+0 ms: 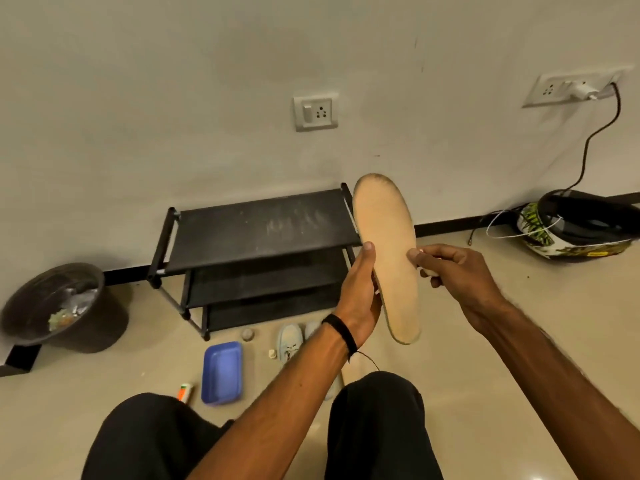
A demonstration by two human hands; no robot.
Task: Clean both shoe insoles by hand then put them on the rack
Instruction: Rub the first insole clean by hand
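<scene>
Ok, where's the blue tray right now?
The blue tray lies on the floor at lower left of the head view, in front of the black rack, between an orange-and-white tube and a pale shoe.

A plain off-white painted wall [173,98] meets a glossy beige tiled floor [519,306] along a black skirting strip [467,225]. Two white socket plates are set in the wall: one central [316,113], one at far right [568,88] carrying a black cable [595,133].

insole [386,251]: tan, toe end grimy, held upright, toe up
rack [256,230]: black, three tiers, against wall
</scene>
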